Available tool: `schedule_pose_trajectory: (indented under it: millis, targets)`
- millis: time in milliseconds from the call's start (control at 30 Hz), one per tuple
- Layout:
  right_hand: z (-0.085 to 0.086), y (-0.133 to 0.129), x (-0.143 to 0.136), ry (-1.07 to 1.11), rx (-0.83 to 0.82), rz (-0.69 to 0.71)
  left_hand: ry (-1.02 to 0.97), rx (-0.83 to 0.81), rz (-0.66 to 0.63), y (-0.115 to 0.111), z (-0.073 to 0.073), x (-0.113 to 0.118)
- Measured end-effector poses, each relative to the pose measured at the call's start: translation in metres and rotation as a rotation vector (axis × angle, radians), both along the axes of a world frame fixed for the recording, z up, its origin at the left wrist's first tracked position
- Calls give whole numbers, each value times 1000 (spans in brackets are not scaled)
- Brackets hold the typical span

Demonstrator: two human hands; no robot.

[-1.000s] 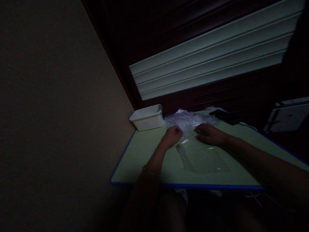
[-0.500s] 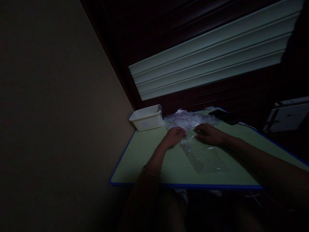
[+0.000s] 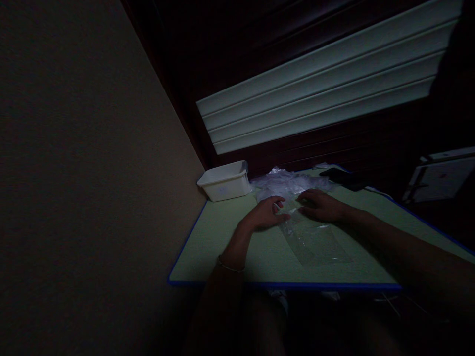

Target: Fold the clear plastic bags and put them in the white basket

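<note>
A clear plastic bag point(image 3: 322, 244) lies flat on the green tabletop, its upper end between my two hands. My left hand point(image 3: 265, 213) is at the left of that end, thumb and fingers parted, the thumb tip at the film. From the right, my right hand point(image 3: 319, 205) reaches in with curved fingers and a gap between thumb and forefinger; its thumb is close to the film. The dim light hides whether either hand touches the bag. Just beyond my fingers is a heap of clear plastic bags point(image 3: 280, 182).
A white plastic bin point(image 3: 226, 187) stands at the table's back left corner, near the wall point(image 3: 92, 173). A dark flat object point(image 3: 343, 178) lies at the back right. The green table point(image 3: 222, 247) has a blue edge. Behind it is a dark panel with pale slats point(image 3: 315, 79).
My left thumb has moved away from its fingers and stretched toward the bag, opening that hand. My right hand stays nearly in place. The view has shifted slightly.
</note>
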State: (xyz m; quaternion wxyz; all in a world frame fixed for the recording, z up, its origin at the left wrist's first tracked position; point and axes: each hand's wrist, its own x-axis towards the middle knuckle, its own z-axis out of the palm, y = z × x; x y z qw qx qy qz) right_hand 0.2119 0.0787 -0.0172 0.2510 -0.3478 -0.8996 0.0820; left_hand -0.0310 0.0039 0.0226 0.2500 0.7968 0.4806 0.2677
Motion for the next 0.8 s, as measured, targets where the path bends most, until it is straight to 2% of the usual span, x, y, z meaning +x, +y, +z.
schedule_pose_trajectory:
  millis: [100, 200, 367, 533, 667, 800]
  targets:
    - [-1, 0, 0, 27, 4, 5, 108, -27, 3, -2, 0, -2]
    - [-2, 1, 1, 52, 1, 15, 128, -44, -29, 0, -4, -2]
    - [-3, 3, 2, 60, -9, 15, 113, 22, -15, 3, -7, -2]
    - [-5, 4, 1, 55, 1, 16, 143, 139, 60, 5, -7, 1]
    - [-2, 2, 0, 80, 12, 23, 238, 180, 20, 4, -9, 3]
    - [6, -1, 0, 195, -14, -58, 253, 200, 3, 5, -12, 3]
